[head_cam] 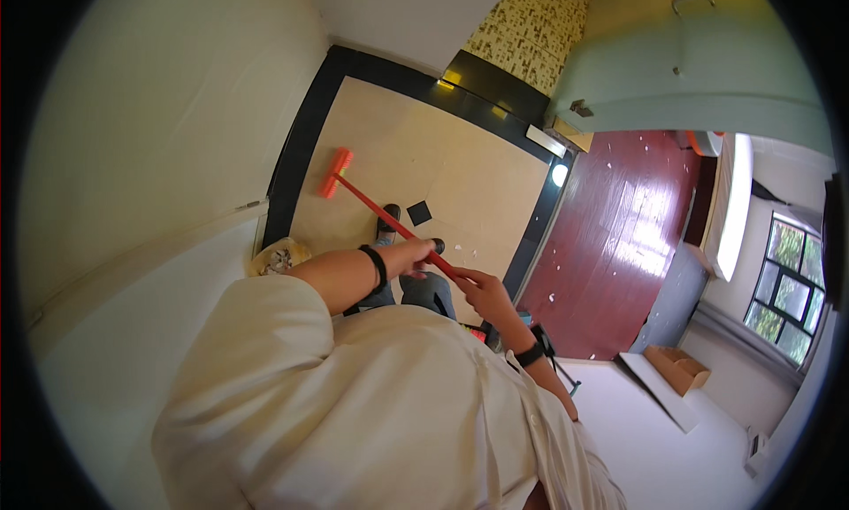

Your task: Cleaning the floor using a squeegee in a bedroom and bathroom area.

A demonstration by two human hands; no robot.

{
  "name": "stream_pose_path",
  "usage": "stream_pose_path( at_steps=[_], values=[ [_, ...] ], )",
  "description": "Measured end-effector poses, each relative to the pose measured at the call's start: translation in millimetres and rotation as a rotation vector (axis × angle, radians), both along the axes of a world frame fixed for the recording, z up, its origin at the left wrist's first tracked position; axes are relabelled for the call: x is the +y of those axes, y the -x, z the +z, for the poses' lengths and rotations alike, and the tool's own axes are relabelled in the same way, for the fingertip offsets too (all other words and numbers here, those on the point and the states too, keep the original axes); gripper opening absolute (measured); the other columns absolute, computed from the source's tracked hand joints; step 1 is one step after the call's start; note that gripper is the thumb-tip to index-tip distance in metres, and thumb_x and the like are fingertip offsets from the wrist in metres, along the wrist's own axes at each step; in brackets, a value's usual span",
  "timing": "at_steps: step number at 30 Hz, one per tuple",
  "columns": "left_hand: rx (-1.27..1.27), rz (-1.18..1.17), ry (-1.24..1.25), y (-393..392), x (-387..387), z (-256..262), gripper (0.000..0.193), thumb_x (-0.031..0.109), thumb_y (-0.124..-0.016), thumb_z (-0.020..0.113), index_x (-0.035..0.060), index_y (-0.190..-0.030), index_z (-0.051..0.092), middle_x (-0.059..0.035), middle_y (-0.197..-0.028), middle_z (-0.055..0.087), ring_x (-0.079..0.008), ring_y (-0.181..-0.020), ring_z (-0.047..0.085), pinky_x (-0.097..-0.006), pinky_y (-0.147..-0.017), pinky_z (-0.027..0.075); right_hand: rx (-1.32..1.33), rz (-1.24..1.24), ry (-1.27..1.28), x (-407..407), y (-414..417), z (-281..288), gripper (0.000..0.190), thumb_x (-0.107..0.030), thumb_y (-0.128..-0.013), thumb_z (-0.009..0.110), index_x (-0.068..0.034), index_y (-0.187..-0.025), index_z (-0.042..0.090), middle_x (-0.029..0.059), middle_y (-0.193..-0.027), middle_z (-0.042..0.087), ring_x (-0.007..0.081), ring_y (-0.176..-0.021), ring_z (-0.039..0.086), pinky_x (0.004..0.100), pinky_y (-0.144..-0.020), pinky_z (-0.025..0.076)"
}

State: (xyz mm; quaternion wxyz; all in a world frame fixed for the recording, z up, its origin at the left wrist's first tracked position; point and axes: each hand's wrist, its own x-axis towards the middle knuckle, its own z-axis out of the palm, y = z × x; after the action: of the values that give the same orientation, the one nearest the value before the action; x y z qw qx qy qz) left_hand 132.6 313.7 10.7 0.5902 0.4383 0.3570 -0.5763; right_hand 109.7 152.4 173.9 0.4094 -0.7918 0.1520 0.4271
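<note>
A broom with a red handle (375, 208) and an orange-red bristled head (336, 173) slants across the beige tile floor (457, 152). Its head rests on the tiles at the left, near the black border. My left hand (412, 256) is closed around the handle partway along. Nearer the handle's upper end, my right hand (483, 292) grips it too, its fingers laid along the shaft. A few pale scraps (465, 251) lie on the tiles beyond my hands. My dark shoes (389, 219) stand beneath the handle.
A plastic bag of rubbish (282, 256) sits by the left wall, beside my left forearm. Past a doorway on the right, a reddish wood floor (590, 244) is dotted with white scraps. A pale green door (663, 72) stands at the upper right. Cardboard (676, 370) lies farther right.
</note>
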Motion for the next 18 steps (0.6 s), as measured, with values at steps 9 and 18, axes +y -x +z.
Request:
stream_pose_path(
  at_steps=[9,18],
  values=[
    [0.039,-0.060,0.117,8.5,-12.8,-31.9,0.019,0.026,-0.084,0.043,0.0101,-0.077,0.050,0.0007,-0.057,0.041,-0.0103,-0.046,0.038,-0.0360,-0.056,0.049,-0.193,-0.003,0.038,-15.1,16.2,5.3,0.029,-0.022,-0.081,0.054,-0.011,-0.107,0.060,0.0131,-0.081,0.064,0.0228,-0.073,0.062,0.0304,-0.066,0.046],
    [0.024,0.068,0.098,3.5,-71.5,-13.6,0.014,0.025,-0.081,0.051,0.0115,-0.077,0.050,0.0002,-0.063,0.044,-0.0128,-0.052,0.043,-0.0378,-0.061,0.049,-0.286,-0.187,0.081,-51.2,29.1,23.6,0.024,-0.017,-0.083,0.054,-0.008,-0.103,0.061,0.0133,-0.078,0.063,0.0194,-0.068,0.059,0.0283,-0.063,0.045]
  ],
)
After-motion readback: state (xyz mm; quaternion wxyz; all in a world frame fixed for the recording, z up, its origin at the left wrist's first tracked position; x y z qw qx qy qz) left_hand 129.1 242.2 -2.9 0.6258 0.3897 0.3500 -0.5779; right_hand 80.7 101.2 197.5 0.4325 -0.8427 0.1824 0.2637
